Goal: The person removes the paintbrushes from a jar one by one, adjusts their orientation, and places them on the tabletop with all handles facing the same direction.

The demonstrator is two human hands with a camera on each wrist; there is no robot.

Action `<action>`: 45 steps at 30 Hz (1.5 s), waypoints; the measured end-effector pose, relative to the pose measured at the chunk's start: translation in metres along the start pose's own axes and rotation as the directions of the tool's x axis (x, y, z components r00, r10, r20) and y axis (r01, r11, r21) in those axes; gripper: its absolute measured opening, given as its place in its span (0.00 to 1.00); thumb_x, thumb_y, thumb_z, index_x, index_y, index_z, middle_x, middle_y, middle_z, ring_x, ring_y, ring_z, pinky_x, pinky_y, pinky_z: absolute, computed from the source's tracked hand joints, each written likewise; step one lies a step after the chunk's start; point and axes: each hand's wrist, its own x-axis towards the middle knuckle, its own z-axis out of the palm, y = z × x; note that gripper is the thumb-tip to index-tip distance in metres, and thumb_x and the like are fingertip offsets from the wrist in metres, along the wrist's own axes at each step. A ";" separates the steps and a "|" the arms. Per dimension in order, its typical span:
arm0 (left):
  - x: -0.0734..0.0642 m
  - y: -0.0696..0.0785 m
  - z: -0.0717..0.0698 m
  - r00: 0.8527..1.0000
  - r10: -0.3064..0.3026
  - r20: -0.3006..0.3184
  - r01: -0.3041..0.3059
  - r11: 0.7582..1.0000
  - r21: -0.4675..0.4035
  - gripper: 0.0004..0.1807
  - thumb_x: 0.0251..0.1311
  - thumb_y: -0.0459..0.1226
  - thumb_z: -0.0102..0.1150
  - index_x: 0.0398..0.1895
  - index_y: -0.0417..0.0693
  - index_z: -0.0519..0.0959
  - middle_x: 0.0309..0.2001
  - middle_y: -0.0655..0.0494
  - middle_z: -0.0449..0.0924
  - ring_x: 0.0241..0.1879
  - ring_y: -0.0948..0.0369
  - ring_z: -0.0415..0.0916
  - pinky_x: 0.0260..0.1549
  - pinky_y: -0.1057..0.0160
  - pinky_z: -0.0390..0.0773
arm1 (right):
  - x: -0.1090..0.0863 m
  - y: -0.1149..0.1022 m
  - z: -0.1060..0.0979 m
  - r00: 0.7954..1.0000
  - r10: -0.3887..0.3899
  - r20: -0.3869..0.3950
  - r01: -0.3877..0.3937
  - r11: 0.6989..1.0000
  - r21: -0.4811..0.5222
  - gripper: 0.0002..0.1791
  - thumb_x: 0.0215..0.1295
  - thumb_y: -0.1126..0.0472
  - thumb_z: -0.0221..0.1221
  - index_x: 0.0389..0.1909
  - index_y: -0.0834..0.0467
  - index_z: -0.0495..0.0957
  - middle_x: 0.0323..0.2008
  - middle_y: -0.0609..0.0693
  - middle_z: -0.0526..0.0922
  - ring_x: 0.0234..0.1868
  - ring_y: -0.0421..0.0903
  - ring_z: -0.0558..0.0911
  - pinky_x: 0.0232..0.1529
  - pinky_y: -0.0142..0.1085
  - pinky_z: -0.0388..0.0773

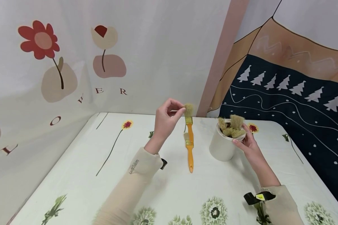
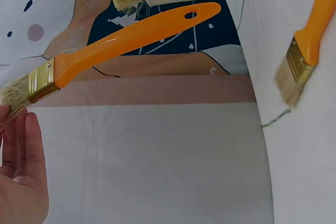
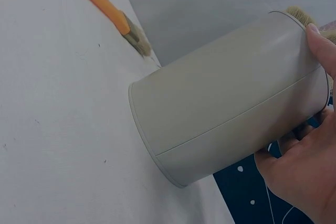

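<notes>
My left hand (image 1: 167, 120) pinches the bristles of a paintbrush (image 2: 131, 32). Its orange handle hangs down from a brass-coloured ferrule. A second paintbrush (image 1: 190, 154), also with an orange handle, lies on the table; in the head view the held one's handle overlaps its bristles. To the right, a white cylindrical holder (image 1: 221, 148) contains several brushes (image 1: 236, 122) with their bristles up and their handles hidden inside. My right hand (image 1: 250, 145) grips this holder near the rim, thumb on the near side, as the right wrist view shows on its grey-looking wall (image 3: 226, 98).
A white cloth with printed flowers covers the table (image 1: 79, 162). Behind it hangs a pale curtain (image 1: 157, 56) with flower prints and letters. On the right, a dark blue and brown cloth (image 1: 270, 97) with printed trees borders the table.
</notes>
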 end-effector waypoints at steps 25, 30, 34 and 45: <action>-0.017 -0.034 -0.022 0.983 -0.182 -0.024 0.183 0.981 0.066 0.08 0.63 0.33 0.65 0.41 0.38 0.79 0.42 0.42 0.82 0.43 0.50 0.83 0.43 0.69 0.83 | 0.000 0.000 0.000 1.000 -0.018 0.007 0.018 1.000 0.018 0.48 0.75 0.54 0.54 0.79 0.37 0.29 0.80 0.46 0.24 0.81 0.53 0.30 0.79 0.54 0.33; -0.019 -0.041 -0.024 0.977 -0.212 -0.015 0.213 0.973 0.091 0.07 0.64 0.33 0.64 0.41 0.39 0.78 0.43 0.42 0.82 0.44 0.50 0.84 0.43 0.69 0.83 | 0.000 0.001 0.000 1.000 -0.012 0.004 0.012 1.000 0.015 0.48 0.75 0.53 0.55 0.79 0.36 0.29 0.80 0.46 0.24 0.81 0.52 0.29 0.79 0.54 0.34; -0.020 -0.048 -0.024 0.967 -0.255 -0.005 0.254 0.960 0.115 0.07 0.64 0.32 0.63 0.41 0.39 0.78 0.44 0.42 0.82 0.46 0.50 0.83 0.46 0.64 0.85 | 0.001 0.001 0.001 1.000 -0.001 -0.002 0.001 1.000 0.010 0.48 0.75 0.53 0.55 0.79 0.36 0.29 0.80 0.45 0.24 0.81 0.53 0.29 0.79 0.55 0.34; -0.021 -0.065 -0.023 0.933 -0.359 0.023 0.352 0.924 0.149 0.06 0.63 0.32 0.63 0.41 0.41 0.78 0.44 0.44 0.82 0.40 0.54 0.84 0.43 0.61 0.86 | 0.000 0.001 0.000 1.000 0.004 -0.011 -0.004 1.000 -0.010 0.48 0.75 0.52 0.55 0.79 0.36 0.29 0.80 0.46 0.25 0.81 0.53 0.30 0.80 0.55 0.34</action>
